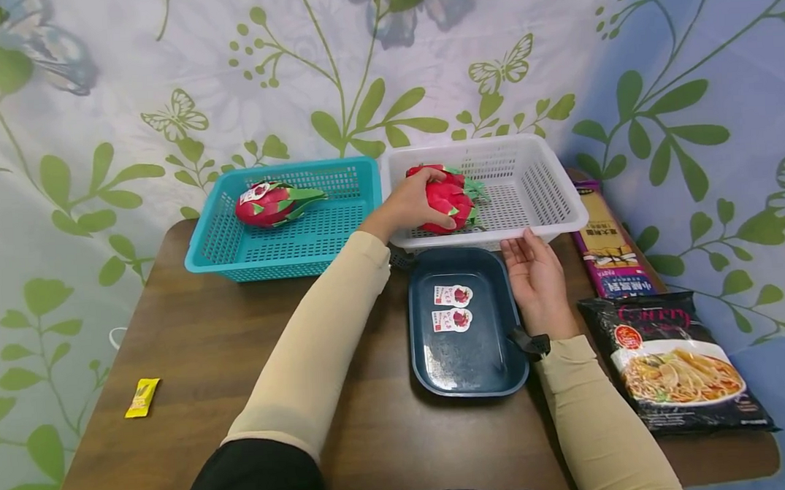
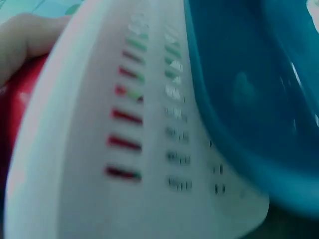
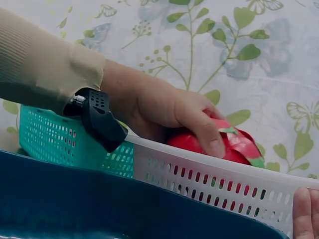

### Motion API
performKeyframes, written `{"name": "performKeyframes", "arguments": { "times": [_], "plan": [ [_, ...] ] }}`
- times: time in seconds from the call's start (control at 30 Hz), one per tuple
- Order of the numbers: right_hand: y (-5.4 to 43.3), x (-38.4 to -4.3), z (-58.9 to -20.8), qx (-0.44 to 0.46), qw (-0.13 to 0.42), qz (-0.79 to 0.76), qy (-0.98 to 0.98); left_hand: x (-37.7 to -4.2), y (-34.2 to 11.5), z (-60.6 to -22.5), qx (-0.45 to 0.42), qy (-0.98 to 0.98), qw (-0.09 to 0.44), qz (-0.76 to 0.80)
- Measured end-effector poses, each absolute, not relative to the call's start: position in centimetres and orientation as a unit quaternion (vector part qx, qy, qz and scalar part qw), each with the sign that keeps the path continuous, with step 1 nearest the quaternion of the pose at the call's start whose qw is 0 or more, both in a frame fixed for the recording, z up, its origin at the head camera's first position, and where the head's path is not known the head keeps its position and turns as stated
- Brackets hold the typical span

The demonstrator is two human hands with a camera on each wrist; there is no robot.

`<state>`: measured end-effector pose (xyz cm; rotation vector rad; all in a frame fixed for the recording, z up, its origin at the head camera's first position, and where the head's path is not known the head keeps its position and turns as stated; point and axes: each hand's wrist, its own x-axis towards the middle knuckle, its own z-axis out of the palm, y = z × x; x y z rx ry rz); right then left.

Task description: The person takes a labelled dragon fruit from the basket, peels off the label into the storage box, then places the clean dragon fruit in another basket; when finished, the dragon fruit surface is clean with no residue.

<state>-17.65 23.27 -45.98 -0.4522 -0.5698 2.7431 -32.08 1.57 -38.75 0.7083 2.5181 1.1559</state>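
In the head view my left hand (image 1: 412,204) reaches into the white basket (image 1: 552,227) and grips a red dragon fruit (image 1: 448,204) with green leaf tips, thumb in front and fingers over the top. More red skin shows just behind it, partly covered by the hand. The right wrist view shows the same left hand (image 3: 164,112) curled round the dragon fruit (image 3: 239,147) behind the basket's perforated wall (image 3: 199,181). My right hand (image 1: 535,286) is palm up, its straight fingers touching the basket's front rim. Only the fingers (image 3: 302,211) of it appear in the right wrist view.
A teal basket (image 1: 199,264) at left holds another dragon fruit (image 1: 269,205) bearing a label. The dark blue tray (image 1: 470,362) in front contains two stickers (image 1: 452,320). At right lie a pasta pack (image 1: 606,243) and a black noodle bag (image 1: 677,364); a yellow packet (image 1: 142,398) lies far left.
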Motion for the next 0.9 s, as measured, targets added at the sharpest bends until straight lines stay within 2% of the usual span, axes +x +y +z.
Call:
{"name": "performKeyframes", "arguments": {
  "times": [0.27, 0.6, 0.9],
  "plan": [
    [23.0, -17.7, -46.0, -0.156, 0.15, 0.955, -0.202, -32.3, 0.5, -38.1, 0.299, 0.878, 0.166, 0.335],
    [23.0, -17.4, -45.8, -0.159, 0.156, 0.955, -0.194, -31.3, 1.0, -35.9, 0.314, 0.926, 0.171, 0.124],
    [22.9, -17.4, -45.8, -0.162, 0.152, 0.956, -0.192, -31.4, 0.2, -36.4, 0.325, 0.923, 0.167, 0.117]
  ]
}}
